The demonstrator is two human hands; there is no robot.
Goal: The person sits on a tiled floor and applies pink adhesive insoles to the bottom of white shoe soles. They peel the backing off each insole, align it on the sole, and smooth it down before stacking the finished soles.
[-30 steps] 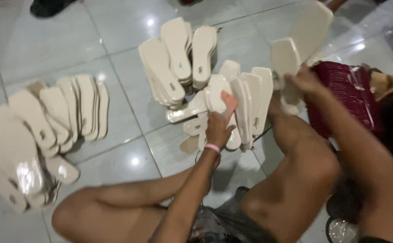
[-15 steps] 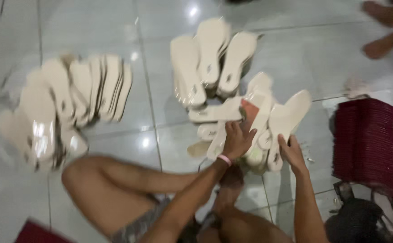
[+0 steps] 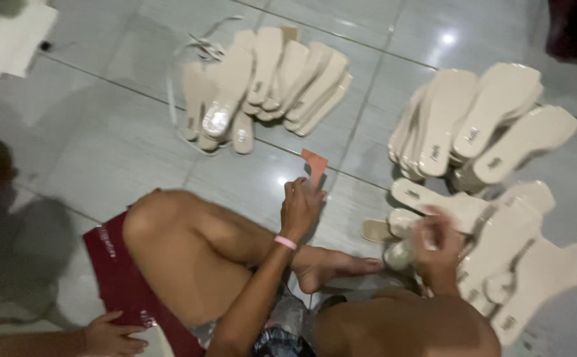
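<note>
My left hand (image 3: 300, 210), with a pink band on its wrist, pinches a small orange-red sheet (image 3: 315, 165) and holds it up over the tiled floor. My right hand (image 3: 438, 239) is blurred. It grips the end of a beige insole (image 3: 399, 254) at the edge of a loose heap of insoles (image 3: 520, 264) on my right. My bare knee (image 3: 169, 225) and foot (image 3: 341, 266) lie between the two hands.
A fanned pile of beige insoles (image 3: 268, 79) lies ahead on the left, with another pile (image 3: 480, 125) at the upper right. A white object (image 3: 10, 36) sits at the top left corner. Another person's hand (image 3: 111, 334) rests at the bottom left beside dark red cloth (image 3: 113, 264).
My left hand has lifted off the heap of insoles and carried the orange-red sheet leftwards. My right hand has dropped from the raised insole to the heap. The view has swung right.
</note>
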